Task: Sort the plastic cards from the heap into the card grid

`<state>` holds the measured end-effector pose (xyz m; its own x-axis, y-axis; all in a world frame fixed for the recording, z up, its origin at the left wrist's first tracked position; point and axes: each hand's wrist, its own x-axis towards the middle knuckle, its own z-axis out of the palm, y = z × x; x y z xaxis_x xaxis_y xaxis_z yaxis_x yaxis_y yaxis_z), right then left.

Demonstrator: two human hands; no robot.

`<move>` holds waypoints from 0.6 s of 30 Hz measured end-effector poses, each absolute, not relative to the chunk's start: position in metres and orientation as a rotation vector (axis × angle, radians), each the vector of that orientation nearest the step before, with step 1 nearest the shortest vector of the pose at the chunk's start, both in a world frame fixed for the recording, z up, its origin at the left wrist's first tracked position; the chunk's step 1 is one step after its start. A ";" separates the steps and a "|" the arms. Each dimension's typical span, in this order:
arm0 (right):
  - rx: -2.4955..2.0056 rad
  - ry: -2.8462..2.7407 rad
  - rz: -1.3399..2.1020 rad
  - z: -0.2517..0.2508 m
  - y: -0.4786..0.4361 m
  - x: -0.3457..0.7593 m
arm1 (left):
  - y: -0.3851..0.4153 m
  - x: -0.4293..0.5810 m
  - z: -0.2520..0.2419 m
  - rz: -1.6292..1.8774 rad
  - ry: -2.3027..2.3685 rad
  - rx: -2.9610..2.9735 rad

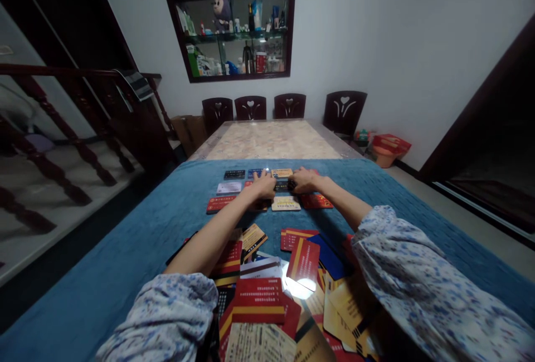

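Observation:
Both my arms reach forward over a blue cloth (125, 250) on a table. My left hand (264, 185) and my right hand (304, 180) rest, fingers curled down, on either side of a dark card (282, 185) in the middle of several cards laid out in rows. Around it lie a yellow card (282, 172), a cream card (286, 203), a red card (220, 203), a white card (229, 187) and a black card (234, 174). A loose pile of red, gold and blue cards (288, 289) lies close to me between my forearms.
Beyond the cloth the marble tabletop (271, 139) runs to several dark wooden chairs (289, 106) against the wall. A wall niche (234, 22) holds bottles and a plush toy. A stair railing (62, 122) stands left; a red basin (388, 147) sits on the floor right.

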<state>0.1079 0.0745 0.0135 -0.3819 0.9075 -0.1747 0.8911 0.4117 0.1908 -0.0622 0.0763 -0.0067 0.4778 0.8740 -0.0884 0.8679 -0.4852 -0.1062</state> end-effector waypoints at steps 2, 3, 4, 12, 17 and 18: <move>1.579 2.418 0.090 0.014 0.074 0.107 | 0.076 -0.062 -0.007 0.207 -1.564 -2.651; 1.581 2.419 0.088 0.014 0.074 0.107 | 0.076 -0.062 -0.007 0.206 -1.561 -2.648; 1.583 2.420 0.087 0.015 0.073 0.107 | 0.075 -0.062 -0.007 0.204 -1.556 -2.647; 1.583 2.447 0.091 0.014 0.070 0.112 | 0.064 -0.069 0.000 0.081 -1.484 -2.659; 1.616 2.481 0.092 0.014 0.069 0.119 | 0.049 -0.083 0.012 -0.061 -1.404 -2.644; 1.626 2.489 0.096 0.015 0.068 0.120 | 0.046 -0.086 0.015 -0.066 -1.392 -2.631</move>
<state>0.1200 0.0680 0.0148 -0.3924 0.9139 -0.1039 0.9032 0.4043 0.1443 -0.0865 0.0459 0.0151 0.5649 0.8170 0.1155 0.8243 -0.5524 -0.1241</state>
